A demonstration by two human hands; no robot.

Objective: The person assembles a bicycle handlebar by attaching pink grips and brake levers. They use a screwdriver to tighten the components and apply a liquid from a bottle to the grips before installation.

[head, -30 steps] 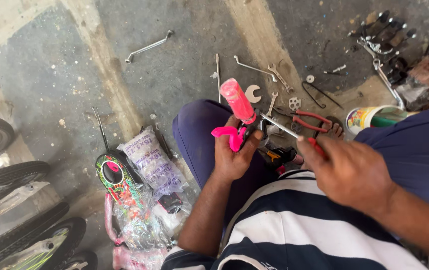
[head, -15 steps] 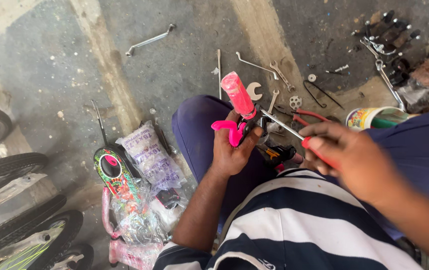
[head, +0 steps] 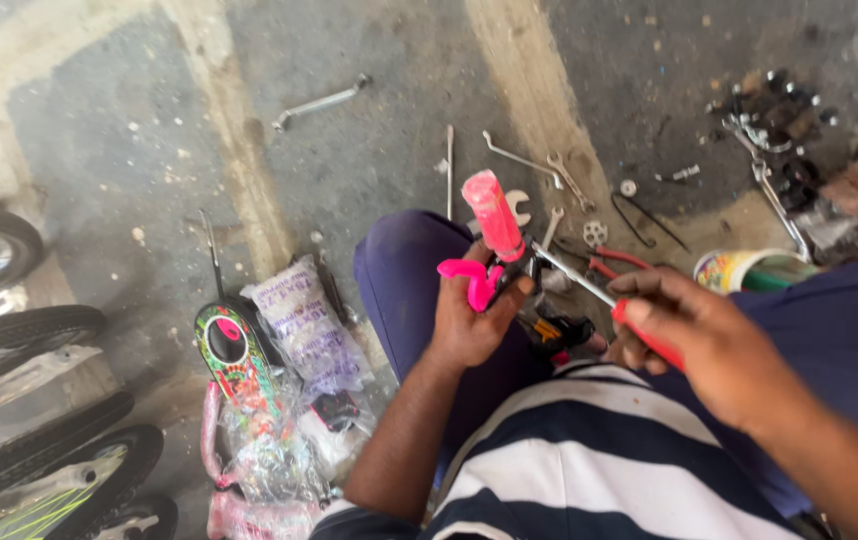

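The left hand (head: 469, 320) is rising from the lap with its forearm angled up, fingers curling in a closed grip around a pink brake lever (head: 467, 280) fixed to a bar that carries a red-pink handlebar sleeve (head: 494, 215); the sleeve is pointing up and away, above the knee. The right hand (head: 709, 335) is coming in from the right, knuckles up, its grip closing around the red handle of a screwdriver (head: 604, 300), whose metal shaft is slanting up-left to meet the lever clamp. On the floor (head: 369, 150) near the right hand, a round tin (head: 734, 270) is lying tilted; its contents cannot be made out. Spanners (head: 539, 170) are lying scattered just beyond the knee.
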